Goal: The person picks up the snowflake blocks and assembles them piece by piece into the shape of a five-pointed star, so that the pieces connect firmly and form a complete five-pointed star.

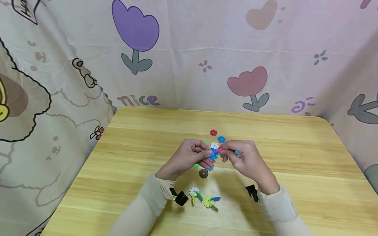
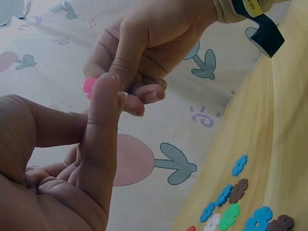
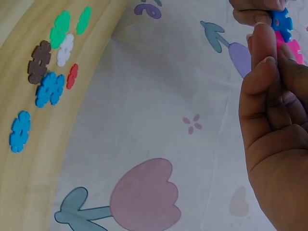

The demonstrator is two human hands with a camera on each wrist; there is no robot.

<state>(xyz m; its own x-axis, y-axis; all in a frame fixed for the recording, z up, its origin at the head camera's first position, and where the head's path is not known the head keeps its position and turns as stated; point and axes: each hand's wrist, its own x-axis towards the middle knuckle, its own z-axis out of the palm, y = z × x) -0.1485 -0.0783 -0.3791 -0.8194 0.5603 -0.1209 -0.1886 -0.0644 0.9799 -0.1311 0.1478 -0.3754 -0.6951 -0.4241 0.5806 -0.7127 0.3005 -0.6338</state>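
Between thumb and fingers, my left hand [image 1: 193,154] pinches a blue snowflake disc [image 1: 213,154] above the table. My right hand [image 1: 243,157] pinches a pink snowflake disc [image 1: 219,150], turned edge-on against the blue one. In the right wrist view the blue disc [image 3: 282,25] and pink disc [image 3: 292,48] meet at their edges, the right fingers [image 3: 263,53] beside them. From the left wrist the pink disc [image 2: 88,86] shows between both hands, while the blue one is hidden behind the left fingers [image 2: 101,139].
Loose discs lie beyond and under the hands, among them a red disc [image 1: 213,132], a white disc [image 1: 214,145] and a brown disc [image 1: 203,173]. Nearer me sit two joined clusters, one with a white disc [image 1: 194,190], one with a yellow-green disc [image 1: 208,201]. A printed cloth [image 1: 189,82] hangs behind the table.
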